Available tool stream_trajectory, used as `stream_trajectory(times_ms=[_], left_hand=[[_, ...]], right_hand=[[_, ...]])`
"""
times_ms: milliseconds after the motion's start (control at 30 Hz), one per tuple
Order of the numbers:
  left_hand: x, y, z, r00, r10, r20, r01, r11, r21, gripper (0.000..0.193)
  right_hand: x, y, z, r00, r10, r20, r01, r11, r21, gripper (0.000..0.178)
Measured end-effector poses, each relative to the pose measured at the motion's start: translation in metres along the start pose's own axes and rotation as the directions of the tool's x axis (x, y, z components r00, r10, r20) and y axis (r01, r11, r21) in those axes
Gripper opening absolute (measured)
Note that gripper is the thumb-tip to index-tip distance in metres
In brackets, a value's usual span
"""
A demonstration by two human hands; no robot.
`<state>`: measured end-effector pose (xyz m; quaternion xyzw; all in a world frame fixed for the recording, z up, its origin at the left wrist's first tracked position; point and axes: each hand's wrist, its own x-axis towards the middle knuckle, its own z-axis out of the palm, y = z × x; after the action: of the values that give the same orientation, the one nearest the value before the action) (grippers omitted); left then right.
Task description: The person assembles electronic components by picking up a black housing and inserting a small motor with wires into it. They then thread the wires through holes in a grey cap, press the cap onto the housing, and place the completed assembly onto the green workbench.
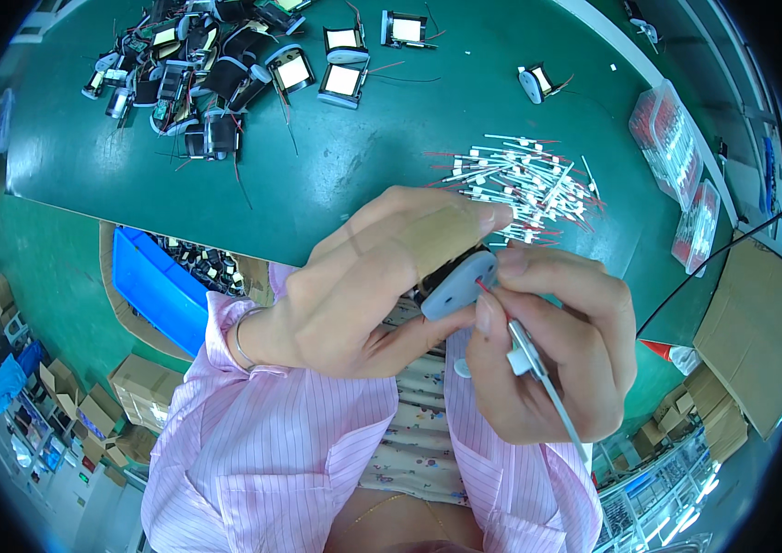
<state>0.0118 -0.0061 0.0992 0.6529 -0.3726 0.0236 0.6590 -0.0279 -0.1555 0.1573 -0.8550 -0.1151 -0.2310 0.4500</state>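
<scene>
My left hand (pixel 363 276) is closed round a small black electronic unit with a grey oval end cap (pixel 457 288); the cap faces right and has small holes in it. My right hand (pixel 557 341) pinches a thin white-sleeved wire lead (pixel 552 392) with a small white block on it. The lead's bare red wire tip (pixel 483 285) is at a hole in the cap; whether it passes through I cannot tell. My right fingertips touch the cap's edge. Beyond my hands lies a pile of similar white leads (pixel 525 180) with red wire ends.
A heap of black units (pixel 198 64) covers the far left of the green table (pixel 336 147), with several loose ones nearer the middle. Clear plastic boxes (pixel 667 143) of leads stand at the right edge. Below the left edge sits a carton with a blue tray (pixel 156 286).
</scene>
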Motion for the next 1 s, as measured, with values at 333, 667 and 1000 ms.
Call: stream_trajectory(times_ms=[333,667,1000], left_hand=[[0.014,0.010,-0.014,0.991,-0.106,0.081,0.095,0.987,0.126,0.043],[0.005,0.002,-0.017,0.948,-0.288,0.137,0.311,0.928,-0.206,0.053],[0.008,0.006,-0.009,0.945,-0.306,0.112,0.281,0.939,0.196,0.038]], right_hand=[[0.003,0.013,-0.027,0.960,0.067,0.272,-0.140,0.957,0.256,0.019],[0.007,0.018,-0.029,0.924,0.185,0.335,-0.195,0.981,-0.006,0.015],[-0.008,0.015,-0.011,0.936,0.080,0.344,0.033,0.950,-0.311,0.020]])
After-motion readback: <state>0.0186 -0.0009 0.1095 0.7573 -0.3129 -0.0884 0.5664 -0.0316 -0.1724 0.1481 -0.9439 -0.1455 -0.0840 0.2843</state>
